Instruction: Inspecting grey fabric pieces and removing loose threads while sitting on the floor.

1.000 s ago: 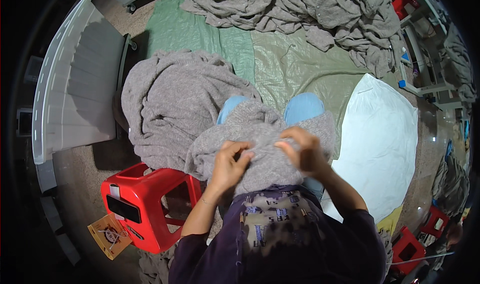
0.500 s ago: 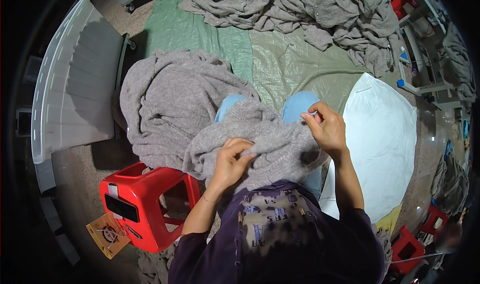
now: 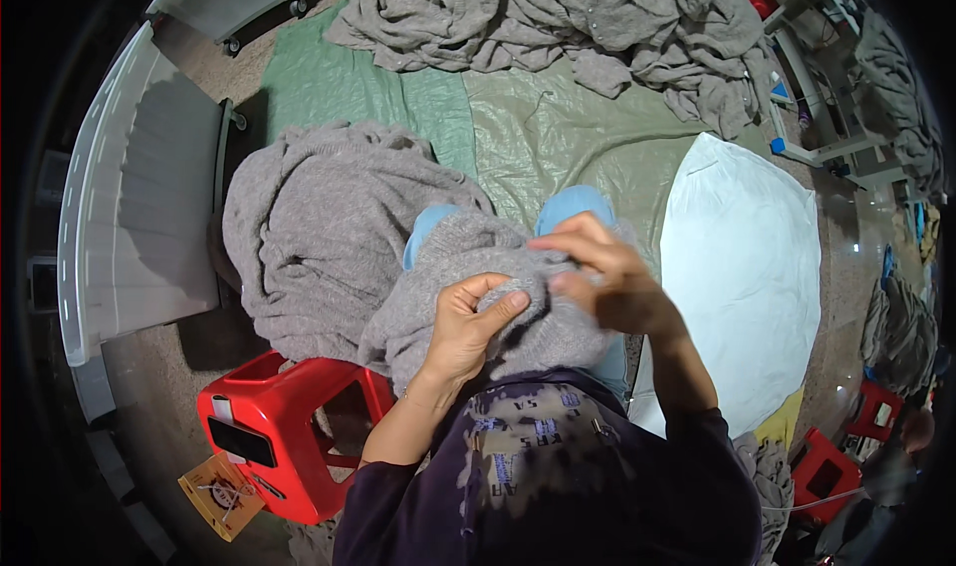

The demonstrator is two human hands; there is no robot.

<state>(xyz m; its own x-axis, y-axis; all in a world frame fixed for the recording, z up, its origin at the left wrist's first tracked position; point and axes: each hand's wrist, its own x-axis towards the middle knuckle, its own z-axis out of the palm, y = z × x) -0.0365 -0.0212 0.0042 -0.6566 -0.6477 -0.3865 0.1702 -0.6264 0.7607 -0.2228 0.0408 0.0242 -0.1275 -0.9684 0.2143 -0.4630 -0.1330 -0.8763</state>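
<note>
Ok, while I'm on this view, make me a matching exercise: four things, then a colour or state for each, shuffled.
Column one:
1. Left hand
2. Stool
3. Phone
4. Lap cloth

Column two:
A. Black
B. Grey and rumpled
C. Thumb and fingers pinching fabric
D. Bright red

Right pairs: 1-C, 2-D, 3-A, 4-B

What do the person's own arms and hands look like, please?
Dark purple sleeves end near the elbows. The left hand and right hand wear no gloves. A thin bracelet circles the left wrist. The right hand looks blurred.
</note>
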